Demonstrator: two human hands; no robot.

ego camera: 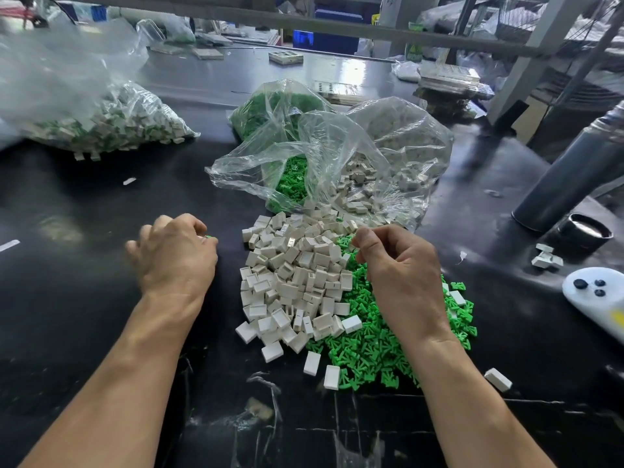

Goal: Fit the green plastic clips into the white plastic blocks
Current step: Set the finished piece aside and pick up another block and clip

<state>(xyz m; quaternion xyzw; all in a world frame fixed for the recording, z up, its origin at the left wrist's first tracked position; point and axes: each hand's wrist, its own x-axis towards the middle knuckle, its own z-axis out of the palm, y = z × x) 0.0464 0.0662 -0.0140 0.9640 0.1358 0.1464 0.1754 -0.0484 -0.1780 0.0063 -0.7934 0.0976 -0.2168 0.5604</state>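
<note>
A heap of white plastic blocks [290, 278] lies on the black table, with a heap of green plastic clips [368, 349] beside it to the right and front. My left hand [175, 255] hovers left of the blocks with fingers curled; a bit of green and white [206, 236] shows at its fingertips. My right hand [401, 275] is over the clips, thumb and fingers pinched together near the heap's far edge; what it pinches is hidden.
An open clear bag [337, 163] spills clips and blocks behind the heaps. A second clear bag [101, 119] with blocks holding green clips lies at the far left. A dark cylinder [570, 177], a black cap [584, 234] and a white controller [597, 298] sit to the right.
</note>
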